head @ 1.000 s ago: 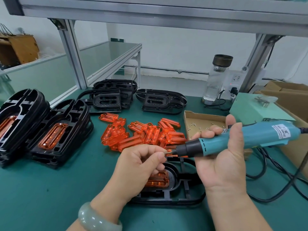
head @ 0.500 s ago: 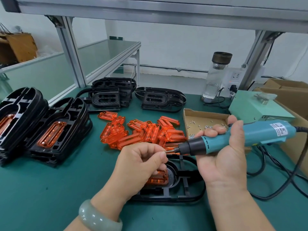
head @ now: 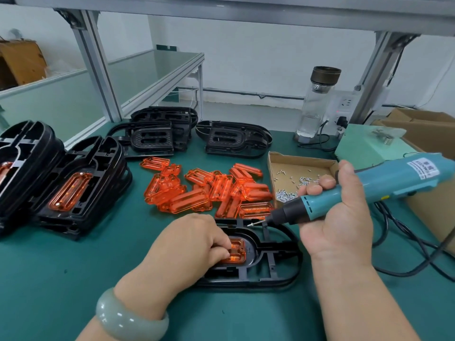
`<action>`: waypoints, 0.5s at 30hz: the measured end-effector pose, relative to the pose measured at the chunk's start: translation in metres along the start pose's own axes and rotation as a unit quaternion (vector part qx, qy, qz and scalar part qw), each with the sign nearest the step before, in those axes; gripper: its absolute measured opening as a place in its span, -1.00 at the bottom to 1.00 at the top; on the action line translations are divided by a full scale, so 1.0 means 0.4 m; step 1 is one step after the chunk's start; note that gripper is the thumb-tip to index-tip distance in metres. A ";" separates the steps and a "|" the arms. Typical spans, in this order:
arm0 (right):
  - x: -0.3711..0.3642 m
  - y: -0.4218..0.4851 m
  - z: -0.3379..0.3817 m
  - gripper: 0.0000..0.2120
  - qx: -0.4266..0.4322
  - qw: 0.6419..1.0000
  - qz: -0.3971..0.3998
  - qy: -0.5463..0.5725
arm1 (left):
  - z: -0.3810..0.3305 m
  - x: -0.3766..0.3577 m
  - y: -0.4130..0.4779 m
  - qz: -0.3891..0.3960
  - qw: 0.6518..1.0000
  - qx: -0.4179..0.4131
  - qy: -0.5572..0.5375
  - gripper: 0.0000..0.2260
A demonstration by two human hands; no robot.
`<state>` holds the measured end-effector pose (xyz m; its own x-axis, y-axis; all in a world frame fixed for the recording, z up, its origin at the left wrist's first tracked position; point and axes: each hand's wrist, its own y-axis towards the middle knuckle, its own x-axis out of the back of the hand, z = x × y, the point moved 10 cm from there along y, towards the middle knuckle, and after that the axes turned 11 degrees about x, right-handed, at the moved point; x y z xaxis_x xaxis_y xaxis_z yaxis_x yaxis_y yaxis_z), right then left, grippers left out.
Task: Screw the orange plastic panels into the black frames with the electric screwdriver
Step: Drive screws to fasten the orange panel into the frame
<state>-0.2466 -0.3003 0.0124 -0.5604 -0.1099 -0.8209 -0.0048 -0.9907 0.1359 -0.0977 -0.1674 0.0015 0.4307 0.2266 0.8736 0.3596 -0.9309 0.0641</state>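
Atop oval frame (head: 246, 286), left hand (head: 189, 244) pinching glossy orange panel (head: 237, 252); right hand (head: 339, 217) gripping screwdriver (head: 394, 183).

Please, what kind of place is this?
Probably a factory assembly bench: stacks of identical black frames, a pile of loose orange panels, and a corded electric screwdriver held in the right hand.

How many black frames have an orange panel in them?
3: one frame under the left hand, one on the nearer left stack, one at the far-left edge. Stacks may hide more.
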 end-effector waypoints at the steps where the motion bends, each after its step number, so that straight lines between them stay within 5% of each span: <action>1: -0.002 0.001 -0.002 -0.89 -0.002 1.000 0.003 -0.006 | -0.002 -0.005 0.002 0.003 1.000 0.005 0.017 -0.91; 15: -0.043 -0.019 0.002 -0.88 0.012 0.992 0.095 -0.085 | -0.025 -0.035 0.002 0.015 1.000 0.008 0.009 -0.84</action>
<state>-0.2374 -0.2907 0.0261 -0.6841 -0.2778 -0.6744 0.0964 -0.9509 0.2940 -0.1118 -0.1740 -0.0061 0.4275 0.1929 0.8832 0.3599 -0.9325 0.0294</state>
